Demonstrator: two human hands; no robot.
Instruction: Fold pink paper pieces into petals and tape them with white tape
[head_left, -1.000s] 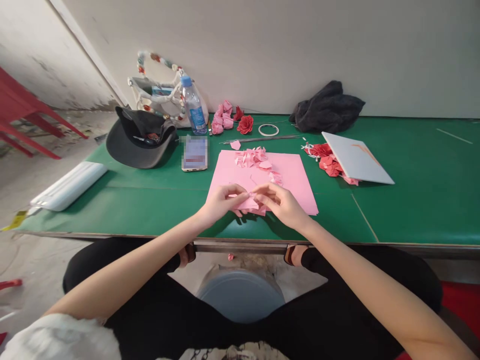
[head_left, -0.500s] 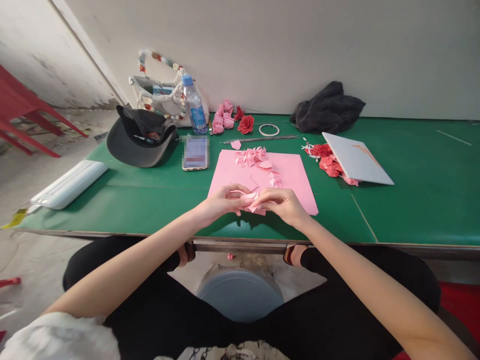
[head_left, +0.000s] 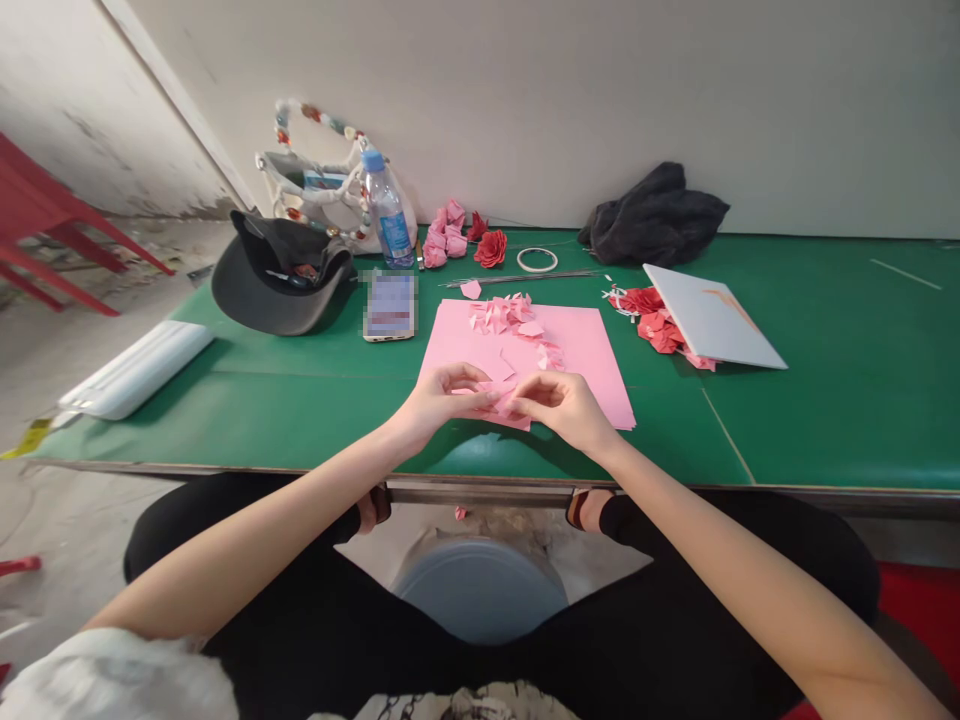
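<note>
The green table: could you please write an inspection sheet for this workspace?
Surface: green table, pale line across its right part.
Work things: pink sheets with folded pieces on top.
Clutter: cap, phone, bottle and bag to the left; black cloth at the back.
Hands: left hand and right hand both pinch pink paper.
Cables: nothing seen.
Surroundings: pale wall behind, red chair at left.
</note>
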